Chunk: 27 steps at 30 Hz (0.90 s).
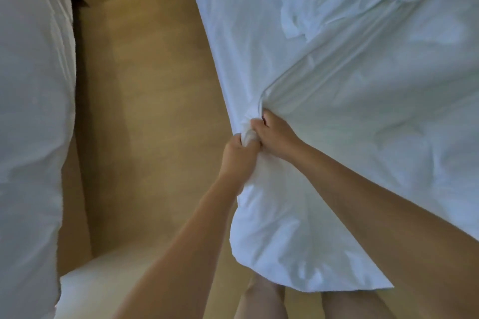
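Both hands grip one bunched fistful of the sheet [363, 90] at its near edge, knuckles touching: left hand [239, 154] nearer me, right hand [276, 137] just beyond. From the grip the sheet spreads up and right, with a taut ridge running diagonally away. Its loose corner hangs below my wrists. It looks white, thin and crumpled. I judge the pull goes back along that ridge, toward the floor [145, 111].

Dim, soft indoor light falls cool on the white sheet [363, 101] and warm on the wooden floor [155, 116]. A dark shadow band lies on the floor just beside the bedding [31, 85] at the left edge. Wide-angle bending curves straight lines near the edges. The whole picture is slightly blurred.
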Each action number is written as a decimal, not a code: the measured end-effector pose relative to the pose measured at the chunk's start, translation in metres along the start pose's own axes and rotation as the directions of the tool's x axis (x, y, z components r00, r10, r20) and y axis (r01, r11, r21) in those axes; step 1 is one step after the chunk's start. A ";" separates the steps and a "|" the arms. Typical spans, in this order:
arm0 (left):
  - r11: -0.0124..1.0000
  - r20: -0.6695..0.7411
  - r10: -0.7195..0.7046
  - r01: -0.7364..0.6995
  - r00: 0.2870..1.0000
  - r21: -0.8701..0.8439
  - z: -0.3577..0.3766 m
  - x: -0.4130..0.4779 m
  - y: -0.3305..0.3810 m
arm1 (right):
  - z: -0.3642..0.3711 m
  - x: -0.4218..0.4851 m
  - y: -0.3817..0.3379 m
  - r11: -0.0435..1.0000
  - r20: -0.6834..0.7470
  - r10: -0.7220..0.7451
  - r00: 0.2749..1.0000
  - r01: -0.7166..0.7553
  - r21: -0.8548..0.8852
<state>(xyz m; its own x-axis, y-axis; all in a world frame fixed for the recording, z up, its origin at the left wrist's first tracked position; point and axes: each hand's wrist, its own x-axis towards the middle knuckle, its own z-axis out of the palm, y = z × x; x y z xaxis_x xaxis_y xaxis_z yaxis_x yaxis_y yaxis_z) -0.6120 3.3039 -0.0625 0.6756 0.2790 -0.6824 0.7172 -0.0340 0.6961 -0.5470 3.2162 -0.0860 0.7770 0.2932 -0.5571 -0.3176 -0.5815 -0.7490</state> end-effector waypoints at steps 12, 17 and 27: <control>0.918 0.542 0.039 -0.245 0.839 0.313 0.047 0.025 0.027 | -0.035 -0.068 0.072 0.856 -0.152 0.282 0.947 -0.177 0.485; 0.725 0.584 0.328 -0.594 0.743 0.349 0.027 0.057 0.044 | -0.030 -0.017 0.031 0.838 -0.338 0.355 0.872 -0.137 0.528; 0.541 0.738 0.260 -0.728 0.622 0.423 0.011 0.132 0.103 | -0.039 0.057 -0.014 0.708 -0.455 0.493 0.742 -0.039 0.705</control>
<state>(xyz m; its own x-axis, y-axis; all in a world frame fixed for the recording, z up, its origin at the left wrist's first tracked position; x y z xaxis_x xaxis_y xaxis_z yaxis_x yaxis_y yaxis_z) -0.4469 3.3270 -0.0837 0.7331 -0.5440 -0.4082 -0.0317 -0.6269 0.7785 -0.4770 3.2110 -0.0935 0.6667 -0.4144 -0.6195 -0.6383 0.1117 -0.7617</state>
